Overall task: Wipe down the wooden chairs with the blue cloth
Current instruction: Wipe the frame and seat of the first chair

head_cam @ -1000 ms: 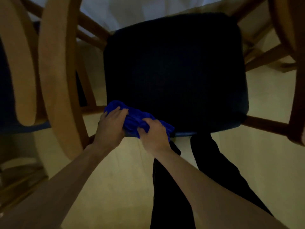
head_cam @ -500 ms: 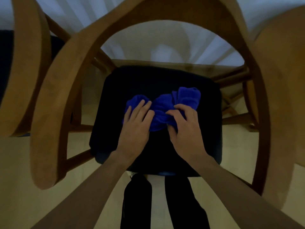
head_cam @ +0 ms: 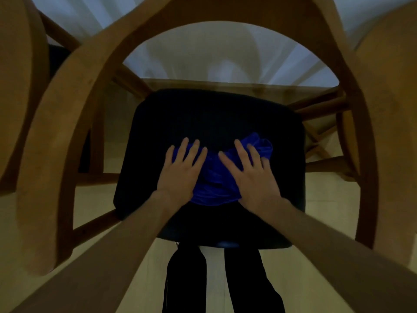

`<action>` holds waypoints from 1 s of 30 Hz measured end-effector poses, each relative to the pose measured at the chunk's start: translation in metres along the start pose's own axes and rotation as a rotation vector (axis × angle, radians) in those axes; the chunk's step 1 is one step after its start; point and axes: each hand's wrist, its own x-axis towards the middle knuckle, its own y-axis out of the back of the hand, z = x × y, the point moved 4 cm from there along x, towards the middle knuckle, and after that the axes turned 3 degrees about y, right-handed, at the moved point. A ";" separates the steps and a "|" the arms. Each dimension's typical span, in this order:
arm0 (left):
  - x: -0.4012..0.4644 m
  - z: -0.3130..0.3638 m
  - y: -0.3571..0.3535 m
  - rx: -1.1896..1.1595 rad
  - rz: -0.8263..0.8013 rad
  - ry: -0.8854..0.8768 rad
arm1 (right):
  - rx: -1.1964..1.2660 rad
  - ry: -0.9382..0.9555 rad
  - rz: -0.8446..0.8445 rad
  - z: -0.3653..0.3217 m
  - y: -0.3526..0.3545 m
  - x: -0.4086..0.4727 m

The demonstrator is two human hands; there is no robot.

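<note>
Now: crumpled blue cloth (head_cam: 212, 188) pressed on the dark padded chair seat (head_cam: 214, 114).
It is pinned flat under the spread, straight fingers of left hand (head_cam: 180, 172) and right hand (head_cam: 252, 177).

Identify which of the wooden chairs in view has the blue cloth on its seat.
The middle chair, its arched back framing the dark seat. Both hands press the blue cloth there; the side chairs show only backs.

At the centre of the frame we see a dark seat cushion (head_cam: 216, 118) carrying the crumpled blue cloth (head_cam: 212, 184), with our left hand (head_cam: 180, 172) and right hand (head_cam: 255, 177) flat on it. The chair stands on pale floor (head_cam: 94, 199).
</note>
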 end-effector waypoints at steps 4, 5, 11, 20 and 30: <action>0.004 -0.009 -0.004 0.041 -0.071 -0.098 | -0.044 0.065 -0.063 0.034 -0.008 -0.003; -0.003 -0.012 -0.006 0.011 -0.051 -0.100 | -0.030 0.033 -0.031 0.038 -0.011 -0.016; -0.063 0.011 -0.017 -0.186 -0.050 -0.009 | 0.099 -0.191 -0.169 -0.001 -0.066 -0.093; -0.051 0.002 0.011 -0.214 0.006 0.013 | 0.137 -0.217 -0.111 0.013 -0.031 -0.085; 0.018 -0.017 0.026 -0.063 -0.047 0.063 | 0.225 -0.310 -0.050 0.046 0.001 -0.014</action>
